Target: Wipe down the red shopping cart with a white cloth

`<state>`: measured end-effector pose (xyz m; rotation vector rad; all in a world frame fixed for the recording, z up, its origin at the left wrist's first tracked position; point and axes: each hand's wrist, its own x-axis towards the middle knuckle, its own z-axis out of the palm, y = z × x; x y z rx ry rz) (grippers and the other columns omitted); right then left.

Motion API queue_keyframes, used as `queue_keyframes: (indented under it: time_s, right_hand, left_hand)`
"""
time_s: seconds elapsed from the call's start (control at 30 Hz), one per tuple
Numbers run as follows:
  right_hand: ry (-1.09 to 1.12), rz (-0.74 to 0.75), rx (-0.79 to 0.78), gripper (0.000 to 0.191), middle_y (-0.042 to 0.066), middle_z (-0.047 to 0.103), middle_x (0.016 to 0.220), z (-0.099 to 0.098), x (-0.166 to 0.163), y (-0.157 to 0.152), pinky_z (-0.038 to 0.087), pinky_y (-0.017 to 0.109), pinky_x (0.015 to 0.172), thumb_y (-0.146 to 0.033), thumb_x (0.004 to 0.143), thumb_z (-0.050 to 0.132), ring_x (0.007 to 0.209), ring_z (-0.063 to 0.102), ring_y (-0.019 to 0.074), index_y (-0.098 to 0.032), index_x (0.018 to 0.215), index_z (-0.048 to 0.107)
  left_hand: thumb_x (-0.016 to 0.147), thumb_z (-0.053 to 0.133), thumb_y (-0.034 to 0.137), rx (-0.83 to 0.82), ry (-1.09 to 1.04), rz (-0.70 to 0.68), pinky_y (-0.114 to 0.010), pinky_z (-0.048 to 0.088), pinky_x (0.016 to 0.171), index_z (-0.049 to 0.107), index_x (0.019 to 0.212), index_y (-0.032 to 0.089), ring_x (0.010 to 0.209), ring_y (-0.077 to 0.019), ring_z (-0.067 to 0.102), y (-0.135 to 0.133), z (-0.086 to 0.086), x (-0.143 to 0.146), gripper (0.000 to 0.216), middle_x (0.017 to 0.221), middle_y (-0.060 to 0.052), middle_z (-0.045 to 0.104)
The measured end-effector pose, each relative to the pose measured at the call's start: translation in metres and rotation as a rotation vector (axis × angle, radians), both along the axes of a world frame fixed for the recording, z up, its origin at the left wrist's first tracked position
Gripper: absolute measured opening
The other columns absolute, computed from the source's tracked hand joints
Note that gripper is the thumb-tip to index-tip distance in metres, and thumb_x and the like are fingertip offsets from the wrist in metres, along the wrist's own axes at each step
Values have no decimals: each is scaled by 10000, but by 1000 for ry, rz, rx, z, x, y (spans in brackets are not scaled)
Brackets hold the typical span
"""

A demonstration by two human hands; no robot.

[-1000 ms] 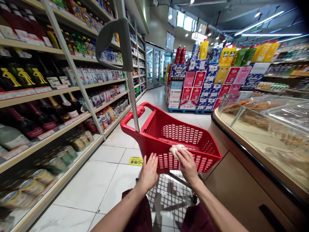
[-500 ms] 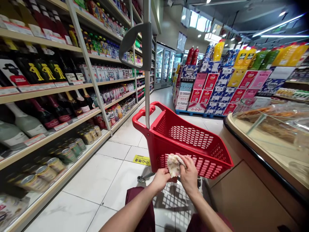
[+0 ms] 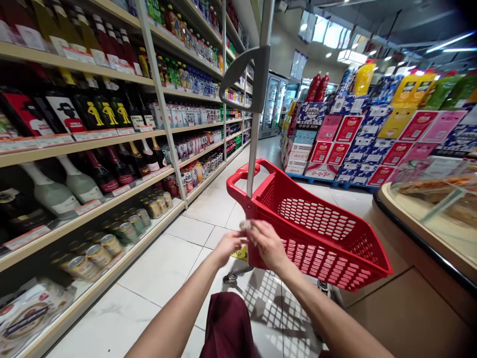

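Observation:
A red plastic shopping trolley (image 3: 316, 233) stands on the tiled aisle floor in front of me, its grey pull handle (image 3: 253, 79) raised upright. My left hand (image 3: 228, 246) and my right hand (image 3: 266, 244) meet in front of the trolley's near wall. Both are closed on a small crumpled whitish cloth (image 3: 246, 226), of which only a bit shows above the fingers. The trolley's basket shows nothing inside.
Shelves of bottles and tins (image 3: 93, 164) run along the left. A glass-topped food counter (image 3: 428, 219) with a dark rim curves in at the right. Stacked drink cartons (image 3: 346, 144) stand on a pallet beyond. A yellow floor sticker (image 3: 242, 254) lies under my hands.
My right hand lifted the cloth off the trolley's rim and my left hand left the basket wall. Both hands now bunch the cloth together. My view has swung left, so the trolley sits further right.

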<state>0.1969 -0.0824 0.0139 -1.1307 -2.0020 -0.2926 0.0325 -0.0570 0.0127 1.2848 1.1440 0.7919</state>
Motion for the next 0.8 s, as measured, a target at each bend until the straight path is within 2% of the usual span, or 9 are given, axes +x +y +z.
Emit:
queue_keyframes:
  time_s: [0.1, 0.27, 0.33, 0.43, 0.5, 0.57, 0.67, 0.73, 0.8]
  right_hand:
    - [-137, -172, 136, 399, 60, 485, 1270, -1, -4, 33, 269, 466, 1024, -107, 843, 364, 1266, 289, 232, -217, 1204, 497]
    - [-502, -26, 91, 322, 58, 618, 1081, -56, 5, 27, 252, 404, 1043, -96, 819, 388, 1186, 417, 201, -177, 1028, 619]
    - [-472, -56, 106, 336, 43, 608, 1108, -54, 10, 24, 205, 418, 1060, -97, 824, 380, 1202, 399, 200, -198, 1044, 612]
    - [-319, -229, 164, 411, 43, 488, 1275, -28, 16, 37, 109, 503, 1062, -93, 836, 358, 1285, 254, 237, -212, 1206, 493]
    - [-293, -258, 170, 431, 48, 432, 1323, -19, 21, 47, 105, 522, 1056, -96, 838, 358, 1299, 215, 248, -203, 1245, 449]
    - [-368, -162, 139, 399, 61, 463, 1296, -29, 29, 48, 157, 494, 1058, -101, 833, 369, 1280, 266, 241, -177, 1204, 494]
    - [-462, -19, 106, 347, 48, 584, 1156, -58, 44, 39, 253, 403, 1048, -91, 819, 386, 1204, 396, 188, -186, 1084, 588]
    - [-427, -37, 106, 369, 37, 587, 1155, -66, 56, 32, 261, 399, 1046, -76, 815, 378, 1202, 399, 177, -205, 1094, 582]
    - [-337, -116, 94, 405, 51, 515, 1247, -63, 71, 28, 236, 452, 1049, -70, 817, 365, 1246, 337, 203, -202, 1162, 533]
  left_hand:
    - [654, 416, 66, 79, 128, 168, -239, 419, 756, 545, 1074, 136, 917, -141, 558, 21, 2, -16, 446, 1090, -92, 578]
    - [648, 438, 27, 156, 320, 179, -255, 445, 753, 557, 1046, 122, 857, -154, 581, 17, -17, -16, 426, 1042, -103, 604]
    - [642, 439, 12, 210, 381, 175, -271, 435, 800, 555, 1052, 138, 894, -160, 571, 15, -19, -8, 444, 1054, -92, 599]
    - [652, 438, 20, 306, 448, 155, -290, 397, 883, 527, 1106, 149, 967, -169, 546, 21, -13, 10, 480, 1099, -85, 578]
    - [651, 437, 25, 362, 482, 122, -293, 379, 912, 521, 1122, 144, 991, -174, 539, 27, -7, 22, 492, 1108, -87, 574]
    - [638, 436, 17, 404, 513, 86, -290, 376, 921, 526, 1120, 137, 1000, -179, 539, 30, -4, 32, 505, 1107, -88, 576]
    - [627, 427, 6, 441, 553, 57, -304, 390, 913, 536, 1106, 124, 1003, -192, 542, 28, -6, 38, 506, 1095, -98, 581]
    - [631, 418, 2, 462, 567, 57, -332, 379, 931, 538, 1101, 120, 1024, -205, 530, 25, -6, 40, 499, 1093, -105, 578]
    - [637, 405, -8, 494, 564, 62, -354, 337, 974, 528, 1113, 130, 1074, -205, 496, 25, -4, 46, 510, 1117, -102, 565]
